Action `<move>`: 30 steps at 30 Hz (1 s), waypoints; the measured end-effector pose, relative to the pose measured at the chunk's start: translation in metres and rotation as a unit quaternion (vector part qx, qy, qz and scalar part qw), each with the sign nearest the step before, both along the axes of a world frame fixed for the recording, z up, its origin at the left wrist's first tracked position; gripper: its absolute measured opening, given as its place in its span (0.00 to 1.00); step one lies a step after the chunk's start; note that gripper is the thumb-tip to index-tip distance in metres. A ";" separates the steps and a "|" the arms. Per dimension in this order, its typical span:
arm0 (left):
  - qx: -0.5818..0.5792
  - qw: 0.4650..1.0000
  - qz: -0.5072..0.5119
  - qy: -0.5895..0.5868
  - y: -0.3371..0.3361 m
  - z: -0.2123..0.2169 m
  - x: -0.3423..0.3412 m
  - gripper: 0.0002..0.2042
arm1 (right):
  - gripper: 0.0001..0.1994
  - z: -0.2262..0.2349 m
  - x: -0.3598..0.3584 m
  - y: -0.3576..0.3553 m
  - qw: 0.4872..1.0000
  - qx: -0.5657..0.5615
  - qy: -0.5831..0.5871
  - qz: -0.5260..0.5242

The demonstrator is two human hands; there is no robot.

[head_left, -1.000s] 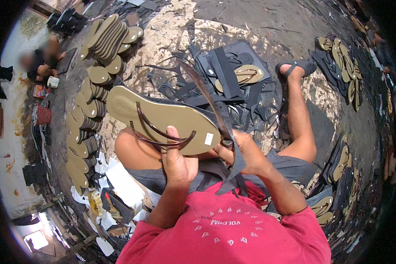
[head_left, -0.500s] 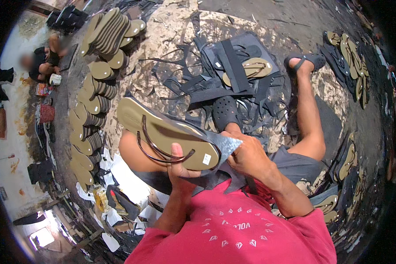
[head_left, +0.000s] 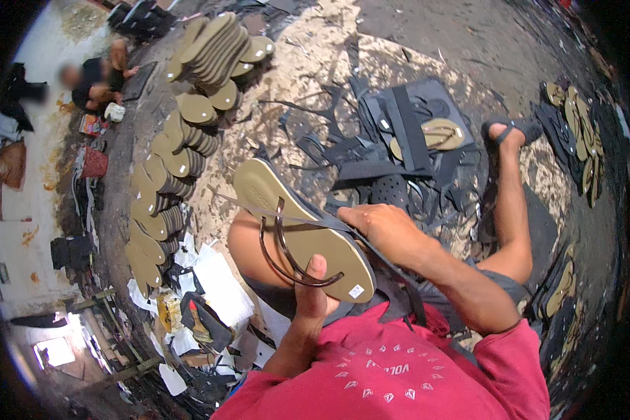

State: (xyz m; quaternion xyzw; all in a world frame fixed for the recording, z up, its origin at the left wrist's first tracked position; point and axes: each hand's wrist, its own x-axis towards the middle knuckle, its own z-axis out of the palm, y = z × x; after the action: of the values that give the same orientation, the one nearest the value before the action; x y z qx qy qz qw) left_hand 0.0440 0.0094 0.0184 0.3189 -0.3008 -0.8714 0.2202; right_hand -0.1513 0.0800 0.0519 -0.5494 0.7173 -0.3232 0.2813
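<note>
One tan-soled flip-flop (head_left: 311,241), its toe end (head_left: 362,276) gripped by the left hand (head_left: 311,299), sits just beside the right hand (head_left: 385,227), which pinches a dark strip (head_left: 323,223); likely light, bendy, best held by its edges.

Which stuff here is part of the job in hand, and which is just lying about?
In hand:
- sandal, held in the left hand
- dark strip, at the right hand's fingers, crossing the sandal
- stacked tan soles, probably related: similar colour

Lying about, apparently:
- dark scraps on the ground
- white paper
- red basket
</note>
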 end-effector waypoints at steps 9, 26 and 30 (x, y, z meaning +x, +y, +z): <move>-0.068 0.994 -0.058 0.059 0.007 -0.007 0.018 0.25 | 0.13 -0.006 -0.028 -0.157 0.966 -0.230 -0.035 -0.115; -0.213 0.954 -0.169 -0.124 -0.068 0.085 -0.020 0.23 | 0.19 -0.017 0.044 0.039 0.975 -0.146 -0.019 -0.167; -0.136 0.970 -0.124 -0.157 -0.057 0.081 -0.013 0.22 | 0.21 -0.051 0.052 0.048 0.968 -0.195 0.044 -0.155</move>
State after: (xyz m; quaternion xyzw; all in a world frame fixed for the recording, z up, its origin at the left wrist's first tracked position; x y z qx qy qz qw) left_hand 0.0306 -0.0472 0.0997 0.3792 -0.4844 -0.7818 0.1017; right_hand -0.0989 0.1285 0.0010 -0.4893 0.7286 -0.4719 0.0839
